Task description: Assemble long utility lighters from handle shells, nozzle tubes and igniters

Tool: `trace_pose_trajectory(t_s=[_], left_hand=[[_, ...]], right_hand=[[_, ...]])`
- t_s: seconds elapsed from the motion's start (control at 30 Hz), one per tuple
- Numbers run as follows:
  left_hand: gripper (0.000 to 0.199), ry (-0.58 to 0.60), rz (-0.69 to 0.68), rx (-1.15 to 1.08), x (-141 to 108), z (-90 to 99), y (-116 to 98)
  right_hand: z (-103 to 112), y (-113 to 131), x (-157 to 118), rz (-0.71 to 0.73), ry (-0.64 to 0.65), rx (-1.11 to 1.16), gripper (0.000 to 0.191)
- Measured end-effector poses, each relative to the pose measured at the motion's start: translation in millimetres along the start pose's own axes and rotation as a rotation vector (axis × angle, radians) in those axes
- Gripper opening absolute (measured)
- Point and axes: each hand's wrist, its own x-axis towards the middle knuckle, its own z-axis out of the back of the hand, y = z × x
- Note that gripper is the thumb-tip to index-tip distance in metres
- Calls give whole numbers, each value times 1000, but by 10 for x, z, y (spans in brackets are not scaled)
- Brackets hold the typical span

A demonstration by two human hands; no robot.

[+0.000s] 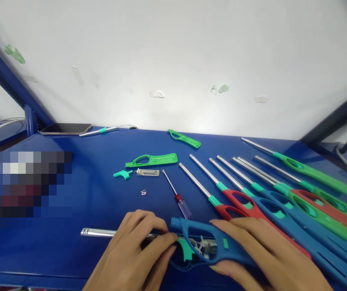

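Observation:
At the front of the table lies a blue lighter (236, 246) with its casing halves partly apart; wires and a clear fuel tank (210, 245) show through its handle opening. My left hand (139, 250) pinches the lighter near the green trigger (186, 247), over the base of its metal tube (98, 232). My right hand (261, 250) grips the blue casing from above and below. Behind my hands is a screwdriver (183, 205) with a clear purple handle. Beyond it are a loose clear tank (148, 172), a teal trigger (123, 174) and a green casing half (155, 160).
Several assembled lighters (300, 218) in red, blue and green lie at the right. Another green casing half (184, 138), a loose metal tube (99, 131) and a phone (66, 128) are near the wall. Tiny parts (143, 192) lie mid-table. A blurred-out object sits at left.

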Motion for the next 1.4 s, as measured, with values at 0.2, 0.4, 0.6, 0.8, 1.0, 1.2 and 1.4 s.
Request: trace_pose_trajectory(t_s=[0.2,0.4,0.6,0.8,1.0,1.2,1.4], left_hand=[[23,-67,-6,-24,0,-11,-44],[27,-146,56,142,-67,99,-22],[33,-11,-76,250,-106,172,111],[23,-16,-94,165,-31,196,140],[27,-4,-99,146,-43,164,169],[32,32,-101,143,-67,167,201],[38,29,-100,143,-86,155,184]], right_hand=[[-41,-59,-78,26,36,-15,47],[-56,112,85,44,-11,-41,45],[-144,274,193,4,-41,-30,46],[-229,308,171,-19,-21,-23,48],[-246,301,148,-10,36,-12,45],[-275,302,131,-32,13,8,44],[-288,324,117,-63,13,20,44]])
